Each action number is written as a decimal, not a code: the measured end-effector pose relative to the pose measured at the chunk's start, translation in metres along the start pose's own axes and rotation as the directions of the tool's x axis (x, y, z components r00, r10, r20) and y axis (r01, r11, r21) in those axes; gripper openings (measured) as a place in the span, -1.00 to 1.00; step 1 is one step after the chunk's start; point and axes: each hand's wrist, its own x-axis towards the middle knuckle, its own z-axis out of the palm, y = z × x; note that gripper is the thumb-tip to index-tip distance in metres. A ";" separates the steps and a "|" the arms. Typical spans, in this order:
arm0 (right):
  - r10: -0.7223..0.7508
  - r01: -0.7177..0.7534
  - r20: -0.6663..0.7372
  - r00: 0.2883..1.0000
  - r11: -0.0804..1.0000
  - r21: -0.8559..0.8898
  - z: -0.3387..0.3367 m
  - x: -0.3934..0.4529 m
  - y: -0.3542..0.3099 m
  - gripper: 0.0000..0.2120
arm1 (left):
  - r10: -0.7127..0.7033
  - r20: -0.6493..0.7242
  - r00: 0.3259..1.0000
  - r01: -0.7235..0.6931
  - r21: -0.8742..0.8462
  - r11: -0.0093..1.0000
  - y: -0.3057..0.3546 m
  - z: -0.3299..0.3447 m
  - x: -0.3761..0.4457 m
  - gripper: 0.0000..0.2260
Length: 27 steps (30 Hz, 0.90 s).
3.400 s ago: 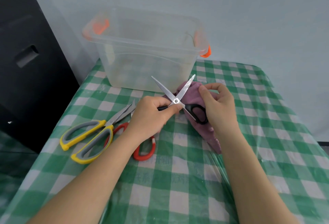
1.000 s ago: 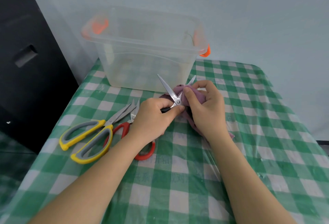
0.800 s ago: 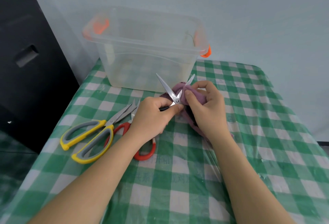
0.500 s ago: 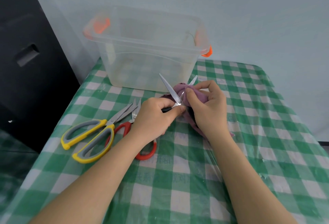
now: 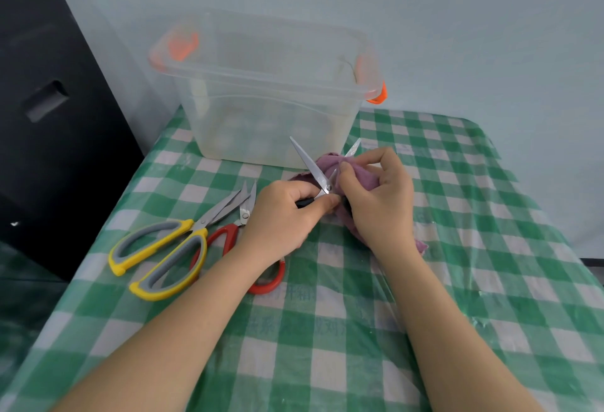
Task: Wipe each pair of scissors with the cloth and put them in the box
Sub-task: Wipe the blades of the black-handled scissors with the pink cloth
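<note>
The black-handled scissors (image 5: 315, 171), blades spread, are held above the surface (image 5: 490, 248) just before the box (image 5: 268, 84). Their handle is gripped by the left hand (image 5: 284, 215); at its 2 o'clock, the right blade is pinched through the purple cloth (image 5: 362, 176) by the right hand (image 5: 379, 199).

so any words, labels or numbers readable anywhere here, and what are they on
Faint bluish printed characters on the checked tablecloth, between the two forearms: too blurred to read.
Clear plastic box: no label or text visible.
Yellow-handled scissors, red-handled scissors, black-handled scissors and purple cloth: no marking can be made out.
</note>
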 end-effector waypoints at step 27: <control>-0.021 0.018 0.032 0.999 0.996 0.091 -0.001 -0.001 -0.002 -0.85 | -0.010 -0.013 1.000 0.009 -0.077 0.997 -0.002 0.001 0.003 -0.74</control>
